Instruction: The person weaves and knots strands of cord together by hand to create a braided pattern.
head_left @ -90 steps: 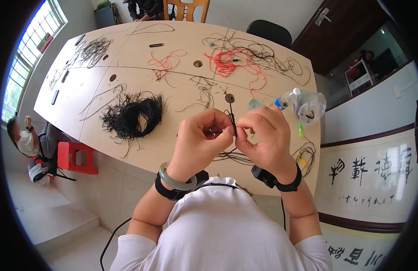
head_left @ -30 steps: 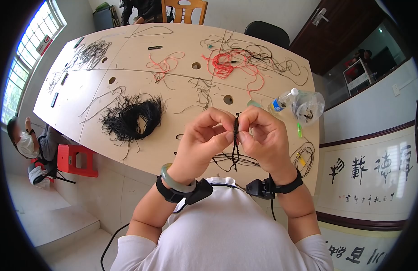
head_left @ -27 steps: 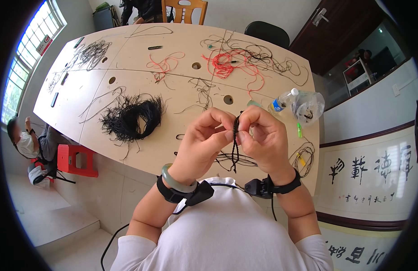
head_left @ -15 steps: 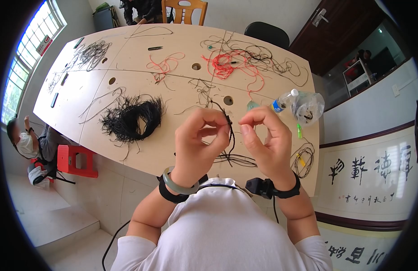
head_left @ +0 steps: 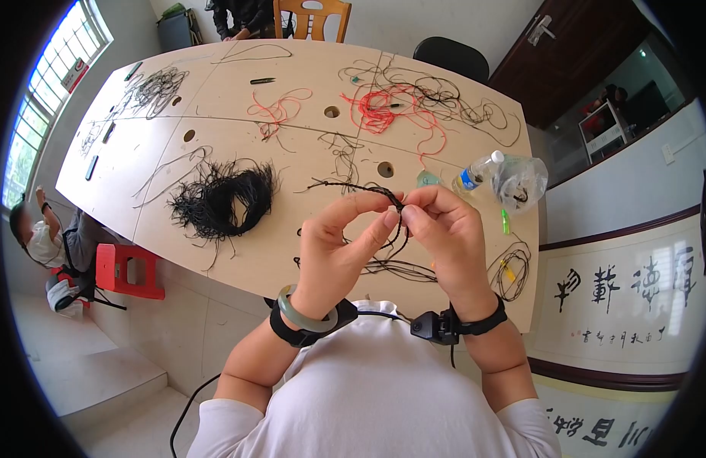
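Note:
A black braided cord is pinched between my two hands above the near side of the table. My left hand grips it between thumb and forefinger. My right hand closes its thumb and forefinger on the same cord, its fingertips almost touching those of the left. One end of the cord sticks out to the left, and a loop hangs below the fingers. The exact spot under the fingertips is hidden. Beneath my hands, a bundle of dark cords lies on the table.
The table carries a thick black bundle of cords, red cord, tangled dark cord, a water bottle, a clear plastic bag and a green lighter. A red stool and a seated person are at left.
My right hand has moved left and closed on the cord, where before its fingers were apart from it. The cord's upper end has swung over to the left.

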Action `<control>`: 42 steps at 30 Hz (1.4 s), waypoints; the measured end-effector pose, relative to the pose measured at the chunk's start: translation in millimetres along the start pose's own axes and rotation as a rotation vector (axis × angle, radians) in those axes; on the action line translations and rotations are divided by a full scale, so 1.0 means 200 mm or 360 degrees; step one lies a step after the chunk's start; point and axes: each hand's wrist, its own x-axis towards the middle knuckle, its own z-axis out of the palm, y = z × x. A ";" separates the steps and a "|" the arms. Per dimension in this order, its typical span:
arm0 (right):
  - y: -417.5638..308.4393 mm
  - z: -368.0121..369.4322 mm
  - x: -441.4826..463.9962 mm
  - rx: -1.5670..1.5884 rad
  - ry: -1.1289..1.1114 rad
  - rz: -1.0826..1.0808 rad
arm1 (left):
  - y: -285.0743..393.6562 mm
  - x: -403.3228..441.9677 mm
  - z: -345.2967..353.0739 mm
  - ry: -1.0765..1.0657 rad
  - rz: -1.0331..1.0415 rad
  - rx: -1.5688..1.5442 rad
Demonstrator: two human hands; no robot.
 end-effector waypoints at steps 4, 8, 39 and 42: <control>0.04 0.00 0.01 -0.0460 0.0045 -0.0333 | -0.01 0.02 -0.01 0.0018 -0.0027 -0.0225; -0.01 0.01 0.02 -0.0879 0.0116 -0.0721 | -0.03 0.02 -0.02 0.0085 0.0000 -0.0124; 0.05 -0.01 0.04 -0.1049 0.0056 -0.1158 | -0.04 0.03 -0.05 -0.0140 -0.0351 -0.0350; 0.04 -0.02 0.05 -0.1262 0.0058 -0.1268 | -0.04 0.02 -0.03 -0.0018 -0.0040 0.0113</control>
